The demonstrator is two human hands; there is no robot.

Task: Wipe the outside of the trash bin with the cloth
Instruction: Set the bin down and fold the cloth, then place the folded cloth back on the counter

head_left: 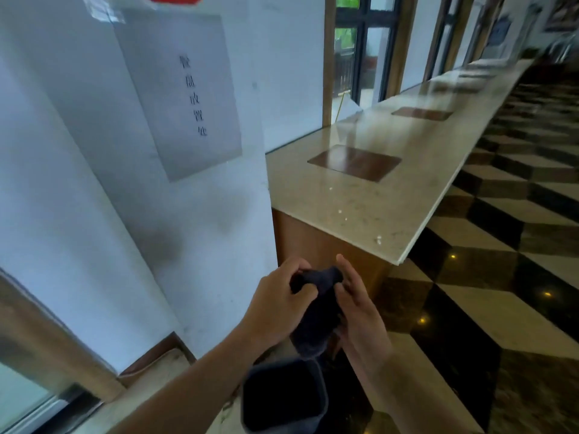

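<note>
A dark cloth (316,321) hangs bunched between both hands at the lower middle of the view. My left hand (275,302) pinches its upper left part with closed fingers. My right hand (360,311) holds its right side, fingers partly extended. Directly below the hands stands a dark, open-topped trash bin (250,399) on the floor, next to the base of the white wall. My left forearm crosses in front of the bin's left side. The cloth is above the bin and apart from it.
A long beige stone counter (391,189) with brown inlaid squares runs away on the right, its near corner just above my hands. A white wall (78,183) with a paper sign (185,95) stands left. The glossy checkered floor (501,277) spreads right.
</note>
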